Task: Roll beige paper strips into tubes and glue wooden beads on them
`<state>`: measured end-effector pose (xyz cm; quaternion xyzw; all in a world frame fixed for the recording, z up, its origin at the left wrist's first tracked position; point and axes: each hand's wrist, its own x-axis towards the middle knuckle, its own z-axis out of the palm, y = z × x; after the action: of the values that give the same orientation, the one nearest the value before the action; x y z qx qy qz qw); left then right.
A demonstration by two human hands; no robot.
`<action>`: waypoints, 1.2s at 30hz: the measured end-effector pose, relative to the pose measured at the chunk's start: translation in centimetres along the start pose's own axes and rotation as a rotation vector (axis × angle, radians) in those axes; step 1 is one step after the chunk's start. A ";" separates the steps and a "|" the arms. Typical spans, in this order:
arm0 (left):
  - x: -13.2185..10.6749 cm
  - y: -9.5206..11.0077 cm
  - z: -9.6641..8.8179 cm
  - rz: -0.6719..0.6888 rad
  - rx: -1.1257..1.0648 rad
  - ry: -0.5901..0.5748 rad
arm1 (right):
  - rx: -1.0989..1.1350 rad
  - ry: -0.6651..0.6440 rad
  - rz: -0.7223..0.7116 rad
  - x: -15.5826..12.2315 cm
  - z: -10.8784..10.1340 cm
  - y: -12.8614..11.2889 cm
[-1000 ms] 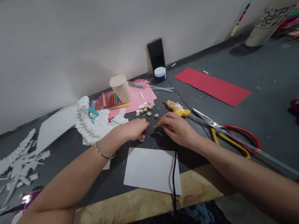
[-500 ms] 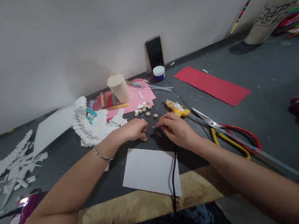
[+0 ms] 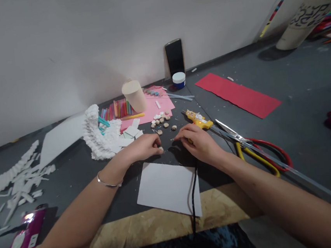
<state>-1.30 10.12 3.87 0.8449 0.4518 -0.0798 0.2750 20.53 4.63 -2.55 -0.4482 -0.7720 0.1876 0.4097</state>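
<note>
My left hand [image 3: 146, 146] rests on the dark mat with its fingers curled; a small round beige piece [image 3: 161, 150] shows at its fingertips. My right hand [image 3: 196, 142] lies just to the right, fingers bent, wrapped over the handle of a yellow glue gun [image 3: 198, 119] whose nozzle points away from me. The gun's black cord [image 3: 192, 199] runs back toward me across a white sheet of paper [image 3: 165, 186]. Several more small round pieces [image 3: 161, 121] lie just beyond my hands.
Red-and-yellow-handled scissors [image 3: 252, 147] and a long clear ruler [image 3: 299, 175] lie to the right, beyond them a red paper strip [image 3: 238, 93]. A white fringed paper piece [image 3: 98, 136], coloured sticks [image 3: 117, 110], pink paper, a beige cylinder [image 3: 134, 96], a small jar [image 3: 179, 80] and a phone [image 3: 174, 57] stand further back.
My left hand has slid slightly toward me and down onto the mat, and the small round piece now shows at its fingertips. My right hand has stayed put.
</note>
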 end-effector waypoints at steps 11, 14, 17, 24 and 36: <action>-0.1 0.3 1.8 0.047 0.076 0.156 | 0.002 -0.007 0.009 0.0 -0.3 -0.1; -0.6 0.4 2.5 0.062 0.118 0.208 | 0.001 -0.013 0.006 0.0 -0.2 -0.1; -1.2 0.7 3.0 0.065 0.152 0.260 | 0.002 -0.009 0.007 0.0 -0.1 0.0; -1.5 1.2 3.4 0.054 0.167 0.275 | -0.010 -0.020 0.011 0.0 -0.1 0.0; -1.1 1.6 4.8 0.001 0.329 0.394 | 0.016 0.010 -0.007 0.0 -0.1 0.0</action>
<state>-0.09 6.08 0.92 0.8777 0.4773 0.0141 0.0407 20.61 4.61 -2.54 -0.4428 -0.7702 0.1903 0.4178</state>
